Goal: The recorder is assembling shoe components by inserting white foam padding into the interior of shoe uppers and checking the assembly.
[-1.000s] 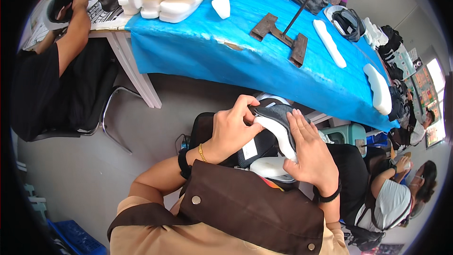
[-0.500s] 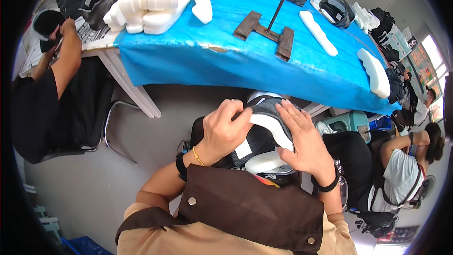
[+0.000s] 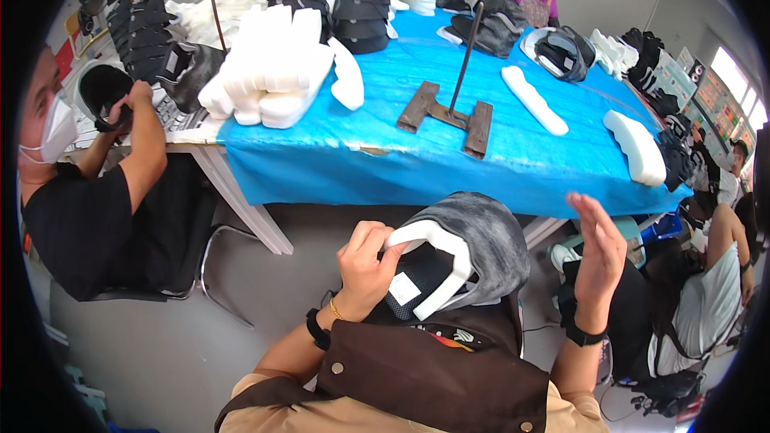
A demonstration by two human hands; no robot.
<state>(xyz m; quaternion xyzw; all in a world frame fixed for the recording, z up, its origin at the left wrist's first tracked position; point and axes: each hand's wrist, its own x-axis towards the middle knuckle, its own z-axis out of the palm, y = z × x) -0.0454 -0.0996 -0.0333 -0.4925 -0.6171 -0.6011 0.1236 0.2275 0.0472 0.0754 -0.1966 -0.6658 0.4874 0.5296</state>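
A dark grey, mottled, domed fabric shell (image 3: 491, 242), its exact kind unclear, rests in front of me with its opening turned toward me. Around the inside of that opening curves a white foam strip (image 3: 453, 261). My left hand (image 3: 369, 269) pinches the strip's left end at the rim, thumb over the foam. Inside the shell show black mesh and a white label (image 3: 403, 289). My right hand (image 3: 597, 252) is raised to the right of the shell, apart from it, fingers stretched out and nothing in it.
Ahead stands a blue-covered table (image 3: 377, 176) with stacked white foam pieces (image 3: 277, 68), loose foam strips (image 3: 535, 102), and an H-shaped stand with a rod (image 3: 449, 116). A co-worker (image 3: 96, 216) sits at left, another person (image 3: 690, 313) at right.
My right hand has lifted off the shell and moved right, opening out. The shell now shows more of its grey outside and the foam curves along its rim. My view has tilted up.
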